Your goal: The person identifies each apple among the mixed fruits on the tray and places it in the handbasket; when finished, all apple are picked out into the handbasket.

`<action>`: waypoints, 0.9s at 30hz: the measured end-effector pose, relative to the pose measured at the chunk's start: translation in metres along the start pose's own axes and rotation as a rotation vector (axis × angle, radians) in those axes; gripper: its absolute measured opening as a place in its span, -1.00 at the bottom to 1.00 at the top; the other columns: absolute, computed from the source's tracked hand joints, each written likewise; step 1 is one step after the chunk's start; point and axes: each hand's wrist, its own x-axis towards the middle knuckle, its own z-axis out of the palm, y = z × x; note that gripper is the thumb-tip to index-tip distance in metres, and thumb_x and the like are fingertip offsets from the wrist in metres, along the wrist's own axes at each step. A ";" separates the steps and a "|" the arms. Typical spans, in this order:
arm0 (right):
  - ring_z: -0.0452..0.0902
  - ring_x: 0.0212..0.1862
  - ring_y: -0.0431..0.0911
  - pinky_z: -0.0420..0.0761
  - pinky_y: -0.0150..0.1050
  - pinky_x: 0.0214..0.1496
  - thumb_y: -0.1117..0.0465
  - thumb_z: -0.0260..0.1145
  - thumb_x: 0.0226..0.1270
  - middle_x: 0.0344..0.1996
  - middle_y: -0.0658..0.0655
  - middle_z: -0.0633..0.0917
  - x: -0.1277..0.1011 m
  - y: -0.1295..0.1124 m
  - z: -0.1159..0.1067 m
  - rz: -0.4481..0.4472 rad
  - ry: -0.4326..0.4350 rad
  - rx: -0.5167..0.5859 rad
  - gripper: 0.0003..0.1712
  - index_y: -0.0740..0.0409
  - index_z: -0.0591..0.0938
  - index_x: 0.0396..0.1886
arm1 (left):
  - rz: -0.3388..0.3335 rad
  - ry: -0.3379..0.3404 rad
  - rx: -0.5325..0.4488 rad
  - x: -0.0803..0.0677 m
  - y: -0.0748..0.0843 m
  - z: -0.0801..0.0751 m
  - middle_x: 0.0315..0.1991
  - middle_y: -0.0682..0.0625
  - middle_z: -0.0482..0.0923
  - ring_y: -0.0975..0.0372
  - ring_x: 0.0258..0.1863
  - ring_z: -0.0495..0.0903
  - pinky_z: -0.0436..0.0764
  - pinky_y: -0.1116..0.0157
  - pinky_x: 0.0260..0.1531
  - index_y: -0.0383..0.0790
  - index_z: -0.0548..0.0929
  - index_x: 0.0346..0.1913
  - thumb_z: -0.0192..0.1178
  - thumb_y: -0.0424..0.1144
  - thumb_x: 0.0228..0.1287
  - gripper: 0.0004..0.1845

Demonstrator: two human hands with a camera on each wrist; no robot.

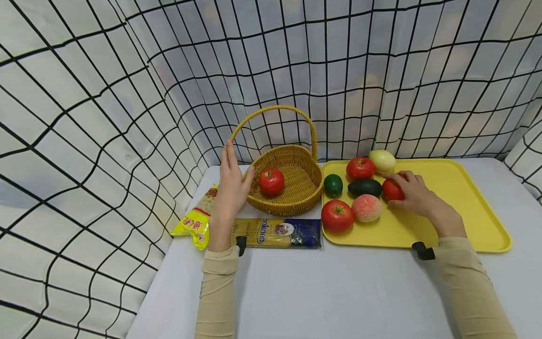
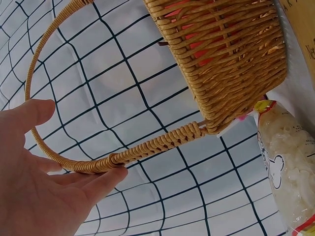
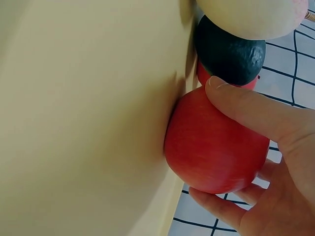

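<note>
My left hand (image 1: 230,190), its fingers straight, is at the left side of a wicker basket (image 1: 302,181). In the left wrist view the fingers touch the outside of its arched handle (image 2: 152,145), with the thumb apart on the other side. One red apple (image 1: 271,182) lies inside the basket. On the yellow tray (image 1: 461,202), my right hand (image 1: 417,197) holds another red apple (image 3: 216,142) between thumb and fingers. That apple sits close against the tray surface. Beside it lies a dark green cucumber-like vegetable (image 1: 365,188).
Also on the tray are a tomato-like red fruit (image 1: 360,168), a pale yellow-green fruit (image 1: 382,161), a small green fruit (image 1: 333,185), a peach (image 1: 366,208) and a large red apple (image 1: 337,216). A pasta pack (image 1: 279,232) and a yellow snack bag (image 1: 195,221) lie before the basket. Black netting (image 1: 271,61) surrounds the table.
</note>
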 end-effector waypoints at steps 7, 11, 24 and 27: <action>0.06 0.32 0.48 0.46 0.59 0.14 0.10 0.47 0.31 0.37 0.54 0.16 -0.001 0.000 -0.002 0.022 -0.012 0.005 -0.12 0.11 0.26 0.52 | -0.006 0.000 -0.003 -0.002 -0.001 0.000 0.70 -0.18 -0.35 -0.09 0.69 -0.16 0.20 -0.14 0.58 -0.01 -0.44 0.67 0.00 0.03 0.61 -0.06; 0.10 0.30 0.48 0.47 0.56 0.15 0.08 0.47 0.30 0.38 0.55 0.18 -0.004 0.000 -0.006 0.034 -0.001 0.009 -0.12 0.11 0.28 0.52 | -0.010 0.000 -0.001 -0.002 -0.001 0.000 0.71 -0.18 -0.35 -0.08 0.69 -0.15 0.21 -0.14 0.58 0.06 -0.47 0.66 -0.02 0.03 0.61 -0.07; 0.11 0.31 0.48 0.50 0.49 0.06 0.09 0.50 0.29 0.38 0.54 0.22 -0.027 -0.016 -0.046 0.028 0.165 0.018 -0.14 0.13 0.31 0.51 | -0.017 -0.004 -0.003 -0.001 0.001 -0.001 0.70 -0.19 -0.37 -0.11 0.69 -0.15 0.21 -0.15 0.57 0.00 -0.44 0.67 -0.03 0.05 0.61 -0.07; 0.09 0.31 0.50 0.49 0.52 0.04 0.08 0.49 0.30 0.38 0.57 0.21 -0.042 -0.023 -0.061 0.033 0.221 0.021 -0.12 0.13 0.29 0.52 | -0.022 -0.010 -0.002 -0.001 0.001 -0.001 0.71 -0.18 -0.38 -0.10 0.69 -0.15 0.21 -0.13 0.58 0.00 -0.44 0.67 -0.03 0.06 0.61 -0.07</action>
